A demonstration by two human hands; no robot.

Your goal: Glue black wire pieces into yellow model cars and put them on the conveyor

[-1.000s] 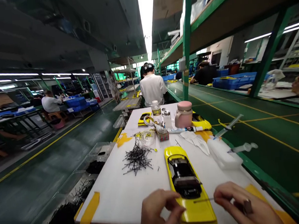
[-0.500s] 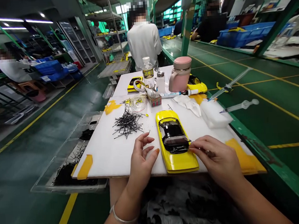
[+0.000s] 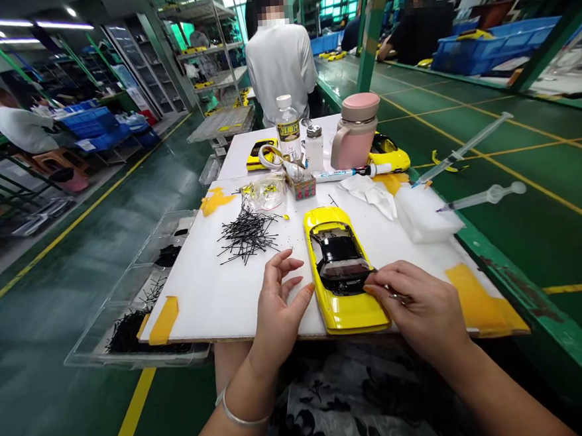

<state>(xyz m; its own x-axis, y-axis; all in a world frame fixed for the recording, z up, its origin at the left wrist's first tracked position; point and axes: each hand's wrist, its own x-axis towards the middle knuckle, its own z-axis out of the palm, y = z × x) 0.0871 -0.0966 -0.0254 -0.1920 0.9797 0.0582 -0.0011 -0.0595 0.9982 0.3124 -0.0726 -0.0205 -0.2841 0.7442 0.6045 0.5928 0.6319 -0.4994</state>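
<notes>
Yellow model car body [image 3: 342,274] lies on the white bench [image 3: 216,293], long axis running away from the person, near end at the bench's front edge. Right hand [image 3: 417,305] touches the car's right flank at the black cabin, fingers [image 3: 375,285] pinched shut on a thin metal pin [image 3: 399,297], tip toward the car. Left hand [image 3: 280,305] just left of the car, fingers spread, holding nothing, thumb nearly touching its side. Right hand is nearer. Pile of black pins [image 3: 247,234] lies beyond the car, to its left.
</notes>
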